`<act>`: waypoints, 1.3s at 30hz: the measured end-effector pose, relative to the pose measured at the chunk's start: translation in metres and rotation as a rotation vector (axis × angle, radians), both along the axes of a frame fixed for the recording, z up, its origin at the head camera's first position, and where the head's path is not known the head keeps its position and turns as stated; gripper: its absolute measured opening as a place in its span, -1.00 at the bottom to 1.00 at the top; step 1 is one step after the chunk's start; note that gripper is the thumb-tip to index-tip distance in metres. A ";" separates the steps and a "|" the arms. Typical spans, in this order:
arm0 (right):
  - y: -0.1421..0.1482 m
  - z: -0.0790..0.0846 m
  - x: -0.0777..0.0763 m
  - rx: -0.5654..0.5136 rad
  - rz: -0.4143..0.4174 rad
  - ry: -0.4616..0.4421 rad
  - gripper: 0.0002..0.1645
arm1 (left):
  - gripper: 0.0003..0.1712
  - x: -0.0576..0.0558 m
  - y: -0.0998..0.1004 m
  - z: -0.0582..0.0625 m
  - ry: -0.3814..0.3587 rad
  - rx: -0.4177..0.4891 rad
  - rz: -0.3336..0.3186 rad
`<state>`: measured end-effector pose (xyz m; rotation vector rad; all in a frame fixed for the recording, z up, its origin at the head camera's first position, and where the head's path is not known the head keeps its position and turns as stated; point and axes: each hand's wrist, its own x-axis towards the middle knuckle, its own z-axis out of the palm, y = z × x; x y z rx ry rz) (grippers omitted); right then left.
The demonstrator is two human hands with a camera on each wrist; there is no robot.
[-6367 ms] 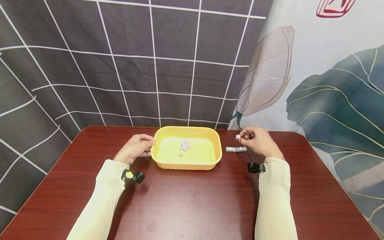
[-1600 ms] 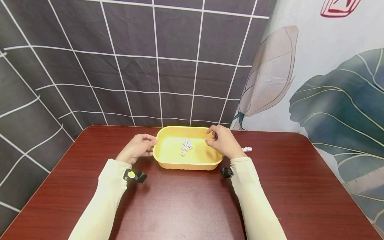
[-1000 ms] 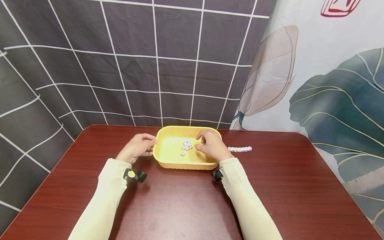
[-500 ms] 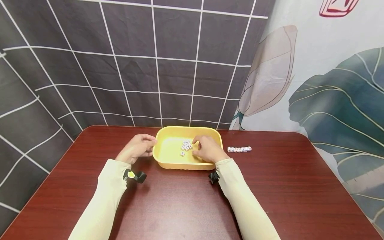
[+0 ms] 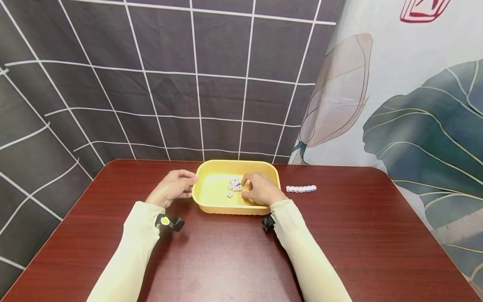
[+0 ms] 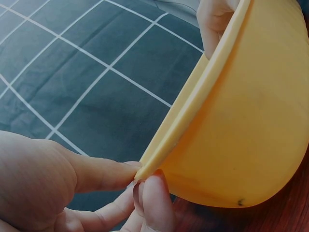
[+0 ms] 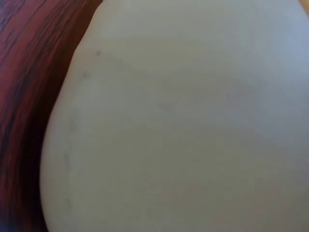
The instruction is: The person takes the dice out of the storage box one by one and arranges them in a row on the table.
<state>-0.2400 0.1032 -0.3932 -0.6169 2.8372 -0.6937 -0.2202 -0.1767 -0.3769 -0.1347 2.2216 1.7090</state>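
Note:
In the head view my left hand (image 5: 172,187) is at the left end of a yellow plastic basin (image 5: 235,209). The left wrist view shows its thumb and fingers (image 6: 108,174) pinching the basin's rim. My right hand (image 5: 260,188) reaches over the right side into the basin, its thumb and index finger parted. Its fingertips are right beside a small pile of white dice (image 5: 235,181). One die (image 5: 229,194) lies a little apart, nearer the front. On the table to the right, several dice form a straight row (image 5: 301,188). A pale sleeve (image 7: 174,121) fills the right wrist view, hiding the right hand there.
The dark red wooden table (image 5: 226,260) has its back edge just behind the basin. Beyond it hang a dark cloth with white grid lines (image 5: 222,98) and a pale cloth with a leaf print (image 5: 426,121). Each wrist wears a black camera (image 5: 175,223).
My right hand, which held a die by the row earlier, has moved left into the basin. The row is one die longer. The pile's dice have just shifted slightly. My left hand stays put.

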 end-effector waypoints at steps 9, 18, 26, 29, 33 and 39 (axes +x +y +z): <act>-0.010 -0.003 0.000 0.026 -0.032 0.047 -0.87 | -0.56 0.000 -0.001 0.000 -0.004 -0.002 0.006; -0.010 0.000 0.001 0.024 -0.064 0.029 -0.91 | -0.58 -0.001 0.000 0.000 -0.013 -0.014 0.015; -0.004 0.004 0.000 -0.040 -0.044 0.036 -0.93 | -0.56 -0.001 0.000 0.001 -0.008 0.002 0.008; 0.000 0.008 0.000 -0.065 -0.024 0.041 -0.94 | -0.56 -0.001 0.000 0.001 -0.005 0.001 0.009; 0.006 0.014 0.000 -0.078 0.020 0.063 -0.93 | -0.57 -0.001 0.000 0.000 -0.005 0.000 0.009; 0.014 0.018 -0.002 -0.072 0.062 0.105 -0.92 | -0.56 -0.001 0.000 0.000 -0.002 0.007 0.007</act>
